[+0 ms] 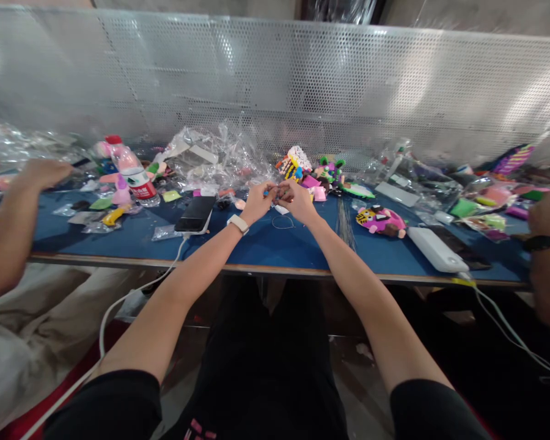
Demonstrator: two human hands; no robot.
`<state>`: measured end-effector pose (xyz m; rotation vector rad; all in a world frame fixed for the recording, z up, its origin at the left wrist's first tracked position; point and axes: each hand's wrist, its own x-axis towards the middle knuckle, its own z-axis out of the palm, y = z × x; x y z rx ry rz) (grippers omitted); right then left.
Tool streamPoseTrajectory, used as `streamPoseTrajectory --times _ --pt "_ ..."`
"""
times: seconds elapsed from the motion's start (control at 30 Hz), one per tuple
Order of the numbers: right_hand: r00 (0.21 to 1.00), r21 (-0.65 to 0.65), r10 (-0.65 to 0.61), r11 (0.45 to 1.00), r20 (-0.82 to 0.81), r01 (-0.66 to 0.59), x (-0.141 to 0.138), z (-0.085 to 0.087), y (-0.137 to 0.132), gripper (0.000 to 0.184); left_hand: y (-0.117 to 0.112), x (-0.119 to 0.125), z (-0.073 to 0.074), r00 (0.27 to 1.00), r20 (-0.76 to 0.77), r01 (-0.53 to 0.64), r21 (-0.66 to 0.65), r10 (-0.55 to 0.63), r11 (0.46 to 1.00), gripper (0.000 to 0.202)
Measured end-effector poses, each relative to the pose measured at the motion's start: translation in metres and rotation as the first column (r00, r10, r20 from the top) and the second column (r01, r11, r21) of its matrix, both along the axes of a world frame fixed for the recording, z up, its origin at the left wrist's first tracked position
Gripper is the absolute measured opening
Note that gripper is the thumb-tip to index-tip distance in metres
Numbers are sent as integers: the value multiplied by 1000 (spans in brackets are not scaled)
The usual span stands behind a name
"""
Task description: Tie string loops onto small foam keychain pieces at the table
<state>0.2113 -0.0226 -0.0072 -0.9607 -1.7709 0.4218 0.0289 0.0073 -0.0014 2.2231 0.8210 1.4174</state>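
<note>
Hands: left hand point(255, 201) and right hand point(297, 200) meet over the blue table point(266, 244), fingertips pinched together on a small coloured piece point(276, 193), too small to make out.
Wrist: white watch point(238, 223) on the left.
Left of hands: black phone point(196, 214), plastic bottle point(132, 171).
Right of hands: pink toy point(381, 220), white power bank point(435, 249).
Edges: other people's arms at both sides.
</note>
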Motion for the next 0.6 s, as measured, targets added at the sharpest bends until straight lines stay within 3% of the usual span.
streamPoseTrajectory --times 0.13,0.23,0.43,0.6 --pt "999 76 -36 996 -4 36 2 6 -4 29 4 -2 -1 999 38 29 -74 -26 997 44" --pt "996 65 -62 996 -58 66 -1 11 -8 28 4 -1 0 996 56 77 -135 -70 988 47" --pt "945 -142 -19 989 -326 -29 -8 15 -6 47 -4 -2 8 995 30 97 -95 -94 991 57" --pt "828 -392 -18 887 -561 -246 -7 15 1 47 -13 -3 16 997 -35 72 11 -72 997 55"
